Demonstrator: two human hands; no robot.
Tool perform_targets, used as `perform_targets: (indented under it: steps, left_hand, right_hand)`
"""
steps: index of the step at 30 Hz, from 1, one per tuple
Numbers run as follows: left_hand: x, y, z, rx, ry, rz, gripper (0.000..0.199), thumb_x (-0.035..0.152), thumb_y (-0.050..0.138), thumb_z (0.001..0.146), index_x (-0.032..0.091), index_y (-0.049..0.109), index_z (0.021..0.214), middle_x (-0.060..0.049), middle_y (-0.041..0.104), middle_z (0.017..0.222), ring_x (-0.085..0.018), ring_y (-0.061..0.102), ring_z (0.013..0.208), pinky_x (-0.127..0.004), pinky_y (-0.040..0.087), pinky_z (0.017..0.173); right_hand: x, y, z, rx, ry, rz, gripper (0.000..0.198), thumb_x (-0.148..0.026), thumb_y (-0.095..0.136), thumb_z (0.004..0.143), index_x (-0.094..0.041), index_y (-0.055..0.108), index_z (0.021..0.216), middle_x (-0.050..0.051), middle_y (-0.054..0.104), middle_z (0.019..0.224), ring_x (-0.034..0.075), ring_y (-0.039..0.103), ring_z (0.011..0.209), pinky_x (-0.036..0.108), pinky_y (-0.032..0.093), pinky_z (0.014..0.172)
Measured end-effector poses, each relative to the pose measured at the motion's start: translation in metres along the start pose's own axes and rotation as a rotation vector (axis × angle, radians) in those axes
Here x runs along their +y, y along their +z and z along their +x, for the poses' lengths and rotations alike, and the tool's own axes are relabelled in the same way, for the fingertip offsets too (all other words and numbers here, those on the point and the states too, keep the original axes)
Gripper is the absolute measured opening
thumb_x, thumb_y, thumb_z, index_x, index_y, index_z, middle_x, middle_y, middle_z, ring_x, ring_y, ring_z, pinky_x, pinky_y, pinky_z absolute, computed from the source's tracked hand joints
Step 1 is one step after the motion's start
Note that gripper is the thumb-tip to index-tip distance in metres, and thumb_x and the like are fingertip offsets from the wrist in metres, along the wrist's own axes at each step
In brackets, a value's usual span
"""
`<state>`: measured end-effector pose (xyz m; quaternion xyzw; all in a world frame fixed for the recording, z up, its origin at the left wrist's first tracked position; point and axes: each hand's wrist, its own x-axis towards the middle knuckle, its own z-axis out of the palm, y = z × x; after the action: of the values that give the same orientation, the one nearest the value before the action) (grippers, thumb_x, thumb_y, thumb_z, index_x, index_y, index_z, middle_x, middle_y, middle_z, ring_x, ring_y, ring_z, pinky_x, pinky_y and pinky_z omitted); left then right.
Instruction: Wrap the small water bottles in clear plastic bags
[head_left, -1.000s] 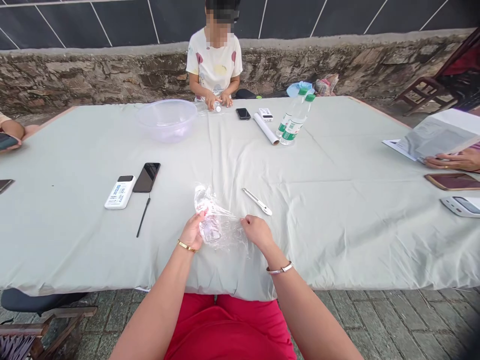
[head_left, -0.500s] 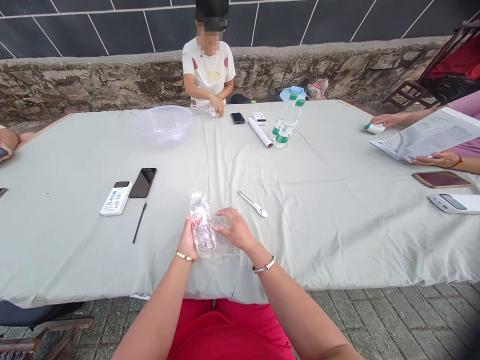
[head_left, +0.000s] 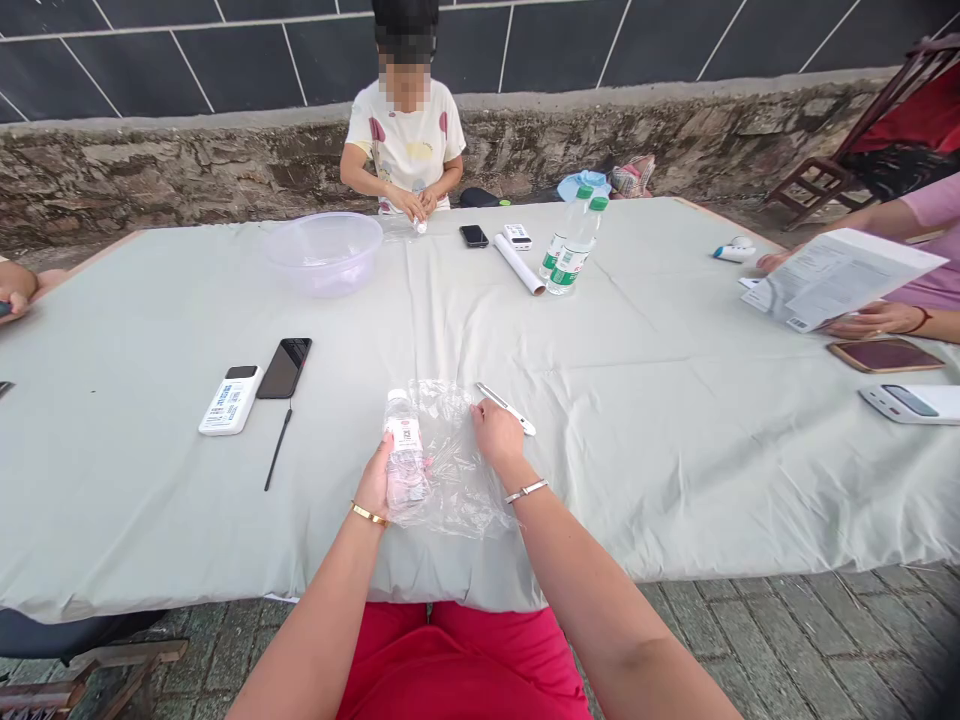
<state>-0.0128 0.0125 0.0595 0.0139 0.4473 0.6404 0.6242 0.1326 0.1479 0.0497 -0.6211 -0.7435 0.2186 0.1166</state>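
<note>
My left hand [head_left: 373,482] is closed around the side of a clear plastic bottle [head_left: 405,455] with a white cap and a white label, tilted on the cloth. Thin clear plastic film [head_left: 459,475] covers the lower bottle and spreads to its right. At the film's upper right edge, my right hand [head_left: 498,436] is closed in a pinch, with the film drawn out between both hands. A white utility knife [head_left: 519,414] lies just beyond the right hand, partly behind it.
A power bank [head_left: 231,402], a phone [head_left: 284,368] and a black strap lie to the left. Farther off stand a clear basin [head_left: 326,255] and two green-capped bottles [head_left: 572,258] beside a white roll [head_left: 519,264]. People sit across and at both sides; one holds papers [head_left: 847,275].
My right hand has closed from open fingers and moved right, spreading the film away from the bottle. The bottle's label has turned. The person at right has let go of a small white-and-blue object.
</note>
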Motion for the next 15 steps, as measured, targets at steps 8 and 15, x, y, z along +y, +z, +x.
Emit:
perform_targets:
  steps: [8, 15]
  left_hand:
    - [0.001, -0.004, 0.005, 0.010, 0.110, 0.074, 0.052, 0.051, 0.064, 0.072, 0.013, 0.060, 0.106, -0.007, 0.068, 0.083, -0.017, 0.064, 0.068, -0.028, 0.050, 0.061]
    - [-0.011, -0.016, 0.017, 0.266, 0.366, 0.636, 0.059, 0.055, 0.065, 0.069, 0.018, 0.056, 0.114, -0.004, 0.066, 0.081, -0.017, 0.061, 0.074, -0.028, 0.047, 0.065]
  right_hand:
    - [0.014, -0.034, -0.013, 0.458, 0.035, 0.573, 0.032, -0.033, 0.049, 0.079, -0.017, 0.054, 0.106, 0.009, 0.059, 0.109, 0.017, 0.058, 0.084, 0.032, 0.046, 0.072]
    - [-0.013, -0.091, -0.053, 0.526, -0.280, 0.919, 0.022, -0.029, 0.057, 0.080, -0.022, 0.057, 0.100, 0.003, 0.061, 0.098, 0.014, 0.059, 0.082, 0.031, 0.050, 0.075]
